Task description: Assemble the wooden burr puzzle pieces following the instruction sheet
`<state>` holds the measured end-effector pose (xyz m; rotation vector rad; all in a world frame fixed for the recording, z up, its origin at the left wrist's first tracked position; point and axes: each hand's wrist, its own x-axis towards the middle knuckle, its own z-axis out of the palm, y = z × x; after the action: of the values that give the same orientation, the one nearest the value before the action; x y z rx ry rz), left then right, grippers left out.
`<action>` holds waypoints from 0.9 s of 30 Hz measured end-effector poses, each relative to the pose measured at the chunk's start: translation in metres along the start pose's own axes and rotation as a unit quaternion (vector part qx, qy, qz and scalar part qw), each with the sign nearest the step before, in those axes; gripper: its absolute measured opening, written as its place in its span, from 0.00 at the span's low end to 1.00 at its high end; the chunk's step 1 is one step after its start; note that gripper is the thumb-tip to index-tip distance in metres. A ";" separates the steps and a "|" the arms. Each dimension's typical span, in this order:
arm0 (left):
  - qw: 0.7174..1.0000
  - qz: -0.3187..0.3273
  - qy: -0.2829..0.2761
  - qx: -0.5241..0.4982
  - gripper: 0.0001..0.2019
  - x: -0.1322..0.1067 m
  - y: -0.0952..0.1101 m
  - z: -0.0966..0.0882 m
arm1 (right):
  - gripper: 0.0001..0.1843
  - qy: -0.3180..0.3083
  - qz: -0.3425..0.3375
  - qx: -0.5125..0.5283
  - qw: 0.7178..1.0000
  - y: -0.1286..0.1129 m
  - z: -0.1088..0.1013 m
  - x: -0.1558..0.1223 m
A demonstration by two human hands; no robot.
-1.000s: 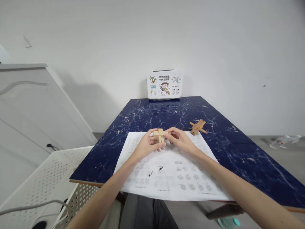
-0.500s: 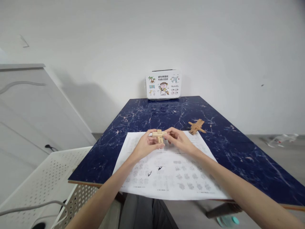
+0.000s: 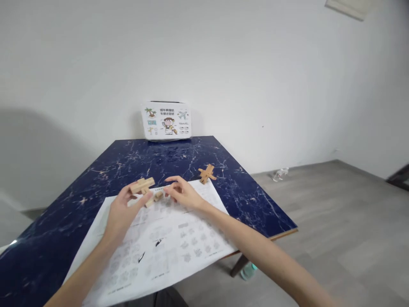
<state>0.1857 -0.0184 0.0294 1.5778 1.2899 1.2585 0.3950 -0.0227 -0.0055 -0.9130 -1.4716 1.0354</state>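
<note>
My left hand grips a pale wooden interlocking puzzle, its notched bars crossed, above the upper left of the paper sheet. Close by on the right, a short wooden puzzle piece meets the fingertips of my right hand, whose thumb and fingers are pinched at its end. Whether this piece still touches the bars in my left hand is hard to make out. A darker assembled wooden puzzle rests at the sheet's upper right corner, beyond my right hand.
A printed paper sheet with small diagrams and two black marks covers the near part of the blue marbled table. A white case with cartoon prints stands against the wall. Below the table is a bottle on the floor.
The view has turned right, so the table sits further left. My hands have moved apart; the puzzle tilts in my left hand, and a short piece shows at my right fingertips.
</note>
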 end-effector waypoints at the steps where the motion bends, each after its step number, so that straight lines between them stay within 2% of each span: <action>1: 0.999 -0.005 0.033 0.008 0.33 0.002 -0.001 -0.001 | 0.26 0.001 -0.001 -0.004 1.000 0.000 0.000 0.001; 3: 0.998 -0.022 0.066 -0.003 0.30 0.004 -0.002 -0.002 | 0.23 0.002 -0.007 -0.013 1.000 0.000 -0.001 0.000; 5: 0.996 -0.043 0.062 -0.047 0.27 0.004 -0.005 -0.003 | 0.20 0.008 -0.014 -0.022 1.000 0.001 -0.001 0.000; 9: 0.988 -0.071 0.013 -0.134 0.22 0.002 -0.008 0.000 | 0.15 0.037 -0.019 -0.076 0.996 0.008 -0.002 0.000; 14: 0.979 -0.092 -0.071 -0.167 0.23 -0.005 -0.002 0.003 | 0.12 0.041 -0.047 -0.183 0.981 0.010 -0.002 -0.003; 17: 0.977 -0.085 -0.079 -0.180 0.24 -0.006 -0.002 0.003 | 0.17 -0.004 -0.092 -0.247 0.965 0.008 0.000 -0.008; 21: 0.986 -0.069 -0.053 -0.139 0.27 -0.002 -0.011 0.002 | 0.32 -0.070 -0.152 -0.319 0.933 0.011 0.002 -0.013; 25: 0.991 -0.048 -0.061 -0.110 0.31 -0.003 -0.010 0.001 | 0.44 -0.077 -0.172 -0.375 0.908 0.016 0.005 -0.013; 27: 0.991 -0.036 -0.070 -0.112 0.33 -0.006 -0.007 0.002 | 0.46 -0.073 -0.170 -0.396 0.899 0.018 0.007 -0.012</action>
<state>0.1853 -0.0223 0.0213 1.4202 1.0696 1.1811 0.3902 -0.0293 -0.0264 -1.0814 -2.1458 0.2143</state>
